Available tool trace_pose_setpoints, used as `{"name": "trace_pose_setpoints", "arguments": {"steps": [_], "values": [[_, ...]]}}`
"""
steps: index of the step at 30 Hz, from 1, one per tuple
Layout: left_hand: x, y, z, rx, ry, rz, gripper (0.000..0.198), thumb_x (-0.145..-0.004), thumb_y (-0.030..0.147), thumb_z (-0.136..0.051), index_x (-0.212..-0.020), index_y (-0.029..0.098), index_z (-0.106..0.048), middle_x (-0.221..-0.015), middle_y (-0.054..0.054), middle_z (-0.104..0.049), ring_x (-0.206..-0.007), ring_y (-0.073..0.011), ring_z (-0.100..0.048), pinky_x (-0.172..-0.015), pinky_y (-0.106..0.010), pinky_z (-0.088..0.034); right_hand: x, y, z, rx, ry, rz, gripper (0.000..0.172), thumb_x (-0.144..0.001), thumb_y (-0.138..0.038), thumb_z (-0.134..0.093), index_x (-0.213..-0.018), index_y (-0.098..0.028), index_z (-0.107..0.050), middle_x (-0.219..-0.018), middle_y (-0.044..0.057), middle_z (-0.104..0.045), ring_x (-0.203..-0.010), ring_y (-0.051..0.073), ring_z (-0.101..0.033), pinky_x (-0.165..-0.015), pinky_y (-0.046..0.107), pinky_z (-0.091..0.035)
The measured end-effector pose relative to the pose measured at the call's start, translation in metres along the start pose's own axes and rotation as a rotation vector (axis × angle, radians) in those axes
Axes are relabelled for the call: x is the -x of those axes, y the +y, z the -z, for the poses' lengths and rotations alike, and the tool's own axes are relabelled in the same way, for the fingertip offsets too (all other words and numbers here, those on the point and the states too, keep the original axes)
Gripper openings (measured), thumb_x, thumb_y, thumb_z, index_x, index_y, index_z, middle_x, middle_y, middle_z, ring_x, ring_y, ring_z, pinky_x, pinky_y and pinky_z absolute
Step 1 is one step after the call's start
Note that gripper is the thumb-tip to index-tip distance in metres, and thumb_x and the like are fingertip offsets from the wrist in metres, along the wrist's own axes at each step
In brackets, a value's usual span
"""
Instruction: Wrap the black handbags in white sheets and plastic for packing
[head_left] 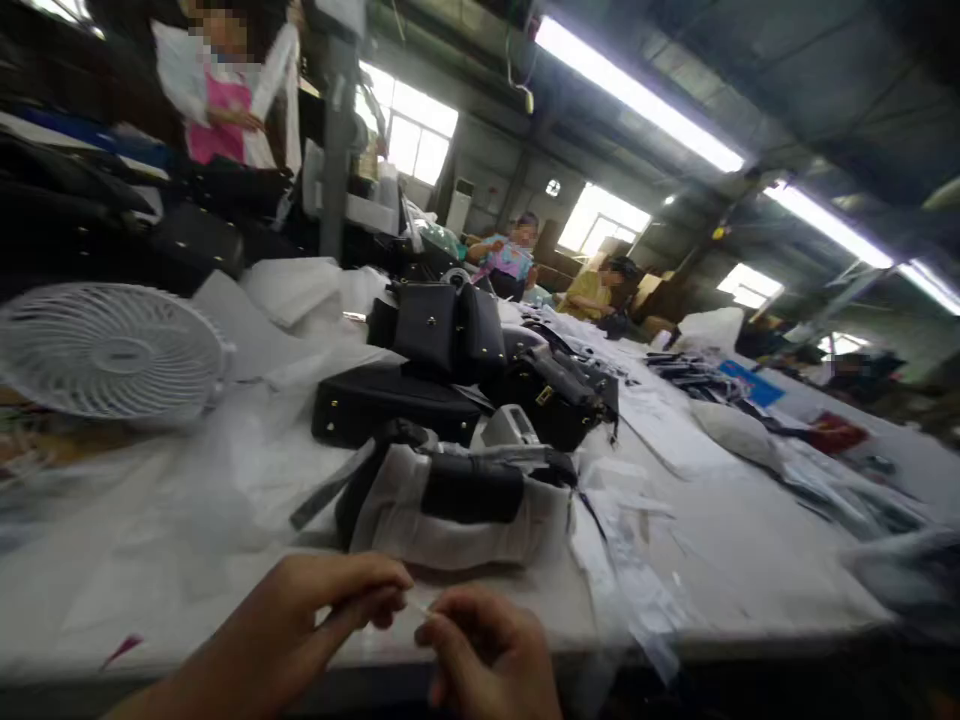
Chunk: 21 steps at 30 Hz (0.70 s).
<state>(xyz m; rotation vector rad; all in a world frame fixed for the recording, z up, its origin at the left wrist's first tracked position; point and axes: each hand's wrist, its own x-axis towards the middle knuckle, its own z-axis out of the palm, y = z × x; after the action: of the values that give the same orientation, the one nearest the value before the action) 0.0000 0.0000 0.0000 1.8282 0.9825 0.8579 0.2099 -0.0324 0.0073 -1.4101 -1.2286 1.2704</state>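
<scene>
Near the table's front edge, my left hand [322,610] and my right hand [491,650] are close together, both pinched. A thin, pale strand [417,606] stretches between their fingertips; it is too small and blurred to name. Just beyond them sits a black handbag [472,488], its body partly wrapped in white tissue paper [442,540]. The bag's dark strap [330,495] sticks out to the left. Neither hand touches the bag.
Several black handbags [427,325] are piled behind the wrapped one. A white fan [116,350] stands at the left. Clear plastic wrapping [637,580] hangs over the front edge of the white table [750,570]. Other people [225,110] work farther back.
</scene>
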Motion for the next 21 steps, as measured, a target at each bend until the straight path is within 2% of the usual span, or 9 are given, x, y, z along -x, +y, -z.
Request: {"name": "trace_pose_setpoints", "arguments": {"steps": [3,5,6,8,11,14,16,19,21], "values": [[-0.01,-0.007,0.032,-0.106,0.446,0.076,0.03,-0.091,0.056,-0.064,-0.104,0.033,-0.079,-0.099,0.002,-0.082,-0.091,-0.0212,-0.077,-0.085,-0.024,-0.059,-0.007,-0.008,-0.007,-0.088,0.036,0.041,0.048,-0.081,-0.064,-0.077,-0.075,-0.017,-0.073,-0.049,0.001,-0.061,-0.043,0.012,-0.056,-0.047,0.019,-0.045],[-0.025,-0.013,0.049,-0.143,0.564,0.11,0.044,-0.089,0.064,-0.062,-0.112,0.03,-0.076,-0.115,-0.001,-0.079,-0.106,-0.0263,-0.073,-0.097,-0.032,-0.055,-0.015,-0.011,-0.015,-0.118,0.025,0.112,0.044,-0.083,-0.061,-0.077,-0.079,-0.017,-0.074,-0.062,0.005,-0.07,-0.056,0.016,-0.065,-0.056,0.022,-0.053],[-0.035,-0.016,0.055,-0.148,0.555,0.124,0.051,-0.089,0.068,-0.058,-0.118,0.029,-0.074,-0.123,-0.003,-0.076,-0.114,-0.0285,-0.07,-0.102,-0.036,-0.052,-0.021,-0.012,-0.019,-0.118,0.007,0.161,0.041,-0.084,-0.058,-0.078,-0.08,-0.017,-0.074,-0.074,0.008,-0.074,-0.067,0.018,-0.069,-0.064,0.024,-0.056],[-0.058,-0.021,0.064,-0.13,0.419,0.13,0.064,-0.089,0.074,-0.049,-0.126,0.025,-0.07,-0.132,-0.006,-0.071,-0.124,-0.0312,-0.063,-0.107,-0.039,-0.046,-0.033,-0.012,-0.027,-0.099,-0.014,0.24,0.037,-0.085,-0.054,-0.079,-0.08,-0.018,-0.074,-0.102,0.012,-0.077,-0.087,0.022,-0.073,-0.077,0.027,-0.058],[-0.094,-0.021,0.075,-0.09,0.211,0.139,0.071,-0.09,0.079,-0.04,-0.112,0.022,-0.075,-0.116,-0.007,-0.076,-0.115,-0.0313,-0.064,-0.1,-0.035,-0.047,-0.048,-0.008,-0.03,-0.151,0.02,0.253,0.035,-0.088,-0.052,-0.076,-0.083,-0.017,-0.072,-0.129,0.013,-0.069,-0.093,0.023,-0.073,-0.078,0.03,-0.06],[-0.121,-0.013,0.087,-0.052,0.016,0.186,0.071,-0.091,0.08,-0.038,-0.087,0.021,-0.078,-0.087,-0.004,-0.074,-0.087,-0.0246,-0.064,-0.076,-0.028,-0.047,-0.053,-0.003,-0.025,-0.31,0.075,0.187,0.036,-0.09,-0.054,-0.074,-0.097,-0.019,-0.072,-0.135,0.013,-0.066,-0.087,0.021,-0.073,-0.068,0.029,-0.061],[-0.135,-0.004,0.095,-0.026,-0.136,0.23,0.063,-0.087,0.077,-0.052,-0.075,0.02,-0.076,-0.071,-0.001,-0.066,-0.07,-0.0188,-0.056,-0.062,-0.025,-0.04,-0.054,-0.004,-0.02,-0.401,0.072,0.124,0.036,-0.089,-0.053,-0.076,-0.098,-0.019,-0.07,-0.135,0.013,-0.066,-0.085,0.019,-0.073,-0.065,0.026,-0.061],[-0.149,0.007,0.105,0.018,-0.344,0.278,0.051,-0.077,0.068,-0.074,-0.068,0.018,-0.074,-0.061,0.002,-0.055,-0.058,-0.0136,-0.043,-0.052,-0.024,-0.028,-0.055,-0.008,-0.016,-0.461,0.035,0.072,0.038,-0.087,-0.053,-0.079,-0.093,-0.017,-0.067,-0.131,0.013,-0.068,-0.086,0.018,-0.074,-0.065,0.024,-0.06],[-0.152,0.014,0.108,0.06,-0.423,0.29,0.048,-0.077,0.065,-0.077,-0.072,0.018,-0.075,-0.063,0.002,-0.054,-0.059,-0.0127,-0.042,-0.051,-0.023,-0.028,-0.056,-0.011,-0.016,-0.456,0.036,0.084,0.041,-0.085,-0.054,-0.081,-0.092,-0.017,-0.066,-0.127,0.014,-0.07,-0.09,0.02,-0.074,-0.067,0.025,-0.06]]}}
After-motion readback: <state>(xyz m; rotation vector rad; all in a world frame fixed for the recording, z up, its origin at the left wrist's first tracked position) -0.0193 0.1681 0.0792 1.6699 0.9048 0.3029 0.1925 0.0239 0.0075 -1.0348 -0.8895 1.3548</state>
